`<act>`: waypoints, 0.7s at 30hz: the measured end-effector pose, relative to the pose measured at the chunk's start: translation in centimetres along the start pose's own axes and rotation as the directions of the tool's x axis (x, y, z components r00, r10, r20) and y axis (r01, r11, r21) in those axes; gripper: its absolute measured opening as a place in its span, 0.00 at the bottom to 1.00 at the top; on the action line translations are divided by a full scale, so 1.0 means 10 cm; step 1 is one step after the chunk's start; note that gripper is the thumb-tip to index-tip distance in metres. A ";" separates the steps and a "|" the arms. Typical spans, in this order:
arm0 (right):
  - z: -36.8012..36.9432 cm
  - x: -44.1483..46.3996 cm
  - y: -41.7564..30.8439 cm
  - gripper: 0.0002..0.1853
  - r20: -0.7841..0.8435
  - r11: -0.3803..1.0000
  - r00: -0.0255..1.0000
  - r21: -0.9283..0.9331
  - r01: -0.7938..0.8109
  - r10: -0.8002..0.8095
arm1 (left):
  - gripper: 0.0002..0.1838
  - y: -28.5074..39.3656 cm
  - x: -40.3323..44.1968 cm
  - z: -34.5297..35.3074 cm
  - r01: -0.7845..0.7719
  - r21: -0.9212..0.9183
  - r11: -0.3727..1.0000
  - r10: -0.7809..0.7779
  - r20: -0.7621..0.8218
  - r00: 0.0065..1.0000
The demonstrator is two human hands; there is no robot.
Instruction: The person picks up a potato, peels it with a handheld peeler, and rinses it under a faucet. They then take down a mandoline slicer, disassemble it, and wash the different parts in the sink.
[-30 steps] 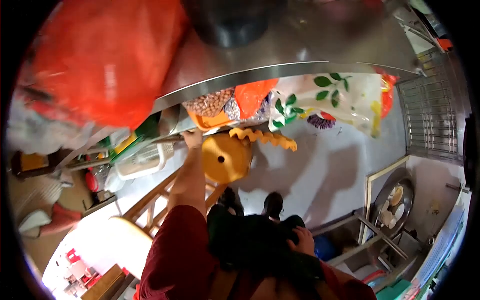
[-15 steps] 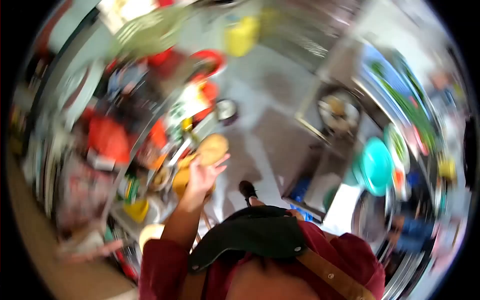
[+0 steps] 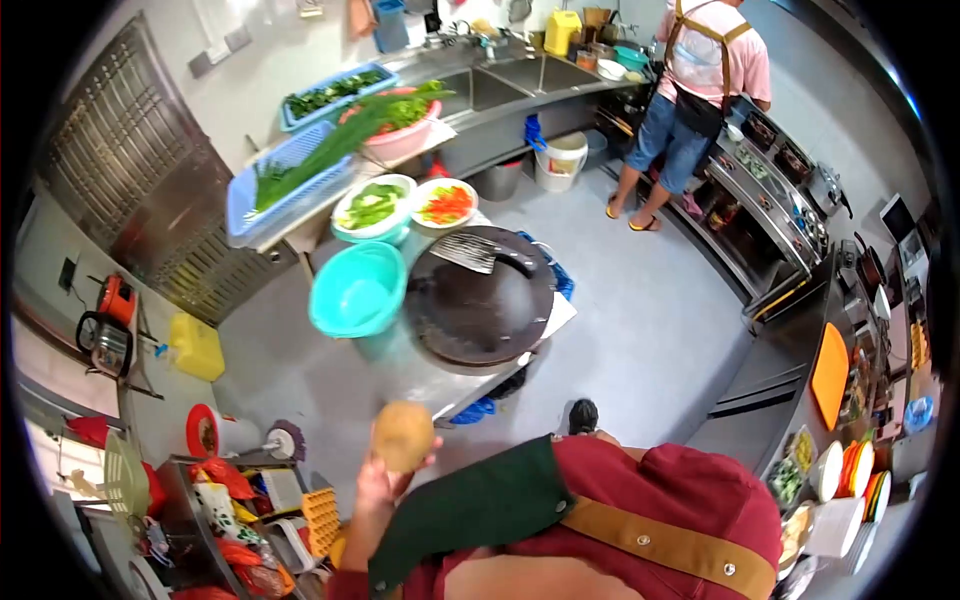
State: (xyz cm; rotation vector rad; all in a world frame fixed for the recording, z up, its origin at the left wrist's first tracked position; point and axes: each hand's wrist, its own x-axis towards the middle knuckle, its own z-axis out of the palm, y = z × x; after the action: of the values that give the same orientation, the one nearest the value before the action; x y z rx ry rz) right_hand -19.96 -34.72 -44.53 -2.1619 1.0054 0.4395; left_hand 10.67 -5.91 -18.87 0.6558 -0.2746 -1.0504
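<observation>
My left hand is closed around a round, tan-brown potato, held up in front of the green and brown apron. My right hand is out of view. Beyond the potato stands a metal table bearing a round, dark chopping block. A broad, striped metal blade with a dark handle lies on the block. Left of it sits a turquoise bowl. Behind are a bowl of green pepper pieces and a bowl of red and green pieces.
Blue baskets and a pink basin hold greens. Steel sinks line the back wall. A person stands at the stove at far right. A cluttered rack is at lower left, a steel counter at right.
The view has swung right, away from the rack, and is now sharp. The chopping block table has come in front of me. The potato stays in my left hand, now gripped more upright.
</observation>
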 end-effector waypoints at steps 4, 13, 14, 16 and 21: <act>-0.94 0.18 0.84 0.21 -0.043 0.988 0.998 0.152 -0.032 0.039 | 0.39 -0.61 1.50 0.60 0.205 -0.392 0.897 -0.091 0.290 0.953; -3.36 0.69 2.52 0.17 -0.181 0.911 0.938 0.347 -0.222 0.297 | 0.38 -1.72 4.12 1.67 0.346 -0.579 0.738 -0.350 0.110 0.930; -3.54 0.81 2.57 0.16 -0.201 0.902 0.930 0.373 -0.218 0.308 | 0.36 -1.74 4.34 1.68 0.348 -0.471 0.811 -0.361 0.065 0.930; -3.81 1.14 2.61 0.16 -0.230 0.875 0.912 0.432 -0.217 0.340 | 0.33 -1.77 4.73 1.69 0.336 -0.415 0.845 -0.351 0.042 0.935; -4.49 2.35 1.87 0.17 -0.209 0.797 0.896 0.564 -0.216 0.391 | 0.29 -1.87 5.68 1.36 0.346 -0.236 0.908 -0.381 -0.120 0.917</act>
State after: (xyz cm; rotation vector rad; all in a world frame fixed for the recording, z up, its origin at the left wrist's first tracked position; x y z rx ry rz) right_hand -18.80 -87.88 -34.81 -1.5895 1.4746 -0.0585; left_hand 18.07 -66.47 -25.15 0.6092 0.1101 -1.3546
